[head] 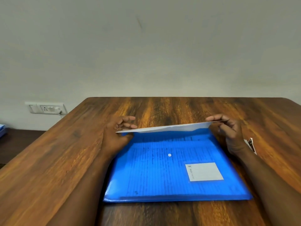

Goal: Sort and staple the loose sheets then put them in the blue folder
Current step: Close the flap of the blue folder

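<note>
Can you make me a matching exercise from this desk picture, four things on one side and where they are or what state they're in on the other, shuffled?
Things:
1. blue folder
2. sheets
3. white label
4. wall socket

Places or states:
A. on the wall, left of the table
B. flat on the wooden table
C. held at each end by the left hand and right hand
D. on the folder's front, right side

Pairs: 1-B, 2-C, 3-D, 4-A
</note>
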Demonstrator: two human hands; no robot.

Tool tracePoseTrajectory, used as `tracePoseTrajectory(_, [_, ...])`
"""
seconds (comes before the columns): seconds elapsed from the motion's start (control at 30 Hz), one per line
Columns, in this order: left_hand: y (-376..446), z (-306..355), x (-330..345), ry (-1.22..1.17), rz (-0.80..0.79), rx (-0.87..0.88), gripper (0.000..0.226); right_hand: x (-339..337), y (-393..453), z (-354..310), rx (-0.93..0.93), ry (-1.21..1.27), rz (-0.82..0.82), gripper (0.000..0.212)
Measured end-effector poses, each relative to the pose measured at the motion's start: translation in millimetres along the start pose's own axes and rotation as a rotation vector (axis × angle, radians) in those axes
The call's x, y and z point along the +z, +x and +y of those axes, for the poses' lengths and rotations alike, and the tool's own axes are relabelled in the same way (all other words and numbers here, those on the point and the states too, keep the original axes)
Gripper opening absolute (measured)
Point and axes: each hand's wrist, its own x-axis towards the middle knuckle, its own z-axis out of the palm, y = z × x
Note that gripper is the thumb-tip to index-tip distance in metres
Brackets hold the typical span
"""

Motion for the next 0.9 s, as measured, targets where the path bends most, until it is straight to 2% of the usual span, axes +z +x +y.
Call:
tracePoseTrajectory(0.1, [0,8,-7,0.017,-0.108,0.009,0.040,4,6,-20,-0.126,-0.117,-0.046,0.034])
tracePoseTrajectory(0.17, [0,13,-14,0.059,-0.193,0.018,0.038,4,12,-43,-0.286,-0.339,-0.077,0.030])
tracePoseTrajectory(0.2, [1,15,-18,0.082,-0.221,0.021,0.038,6,15,-58,-0.357,-0.442,-0.113,0.027])
tracePoseTrajectory(0.27, [2,23,-23,0.129,-0.239,0.029,0.037,17,16,-88,-0.400,-0.498,-0.218,0.021])
tracePoseTrajectory(0.33, [1,34,-23,0.199,-0.255,0.069,0.038,34,9,-112,-0.355,-0.533,-0.337,0.028])
tracePoseTrajectory(0.43, [-3,48,-12,0.337,-0.333,0.144,0.038,54,-2,-117,-0.171,-0.720,-0.543,0.046])
tracePoseTrajectory(0.5, [-6,56,-1,0.431,-0.405,0.186,0.036,64,-9,-113,-0.089,-0.800,-0.610,0.056])
tracePoseTrajectory(0.67, [-15,60,28,0.454,-0.523,0.207,0.037,84,-17,-98,-0.046,-0.779,-0.697,0.036])
tracePoseTrajectory(0.9, [-24,52,47,0.433,-0.559,0.158,0.023,85,-22,-83,0.068,-0.777,-0.756,0.022])
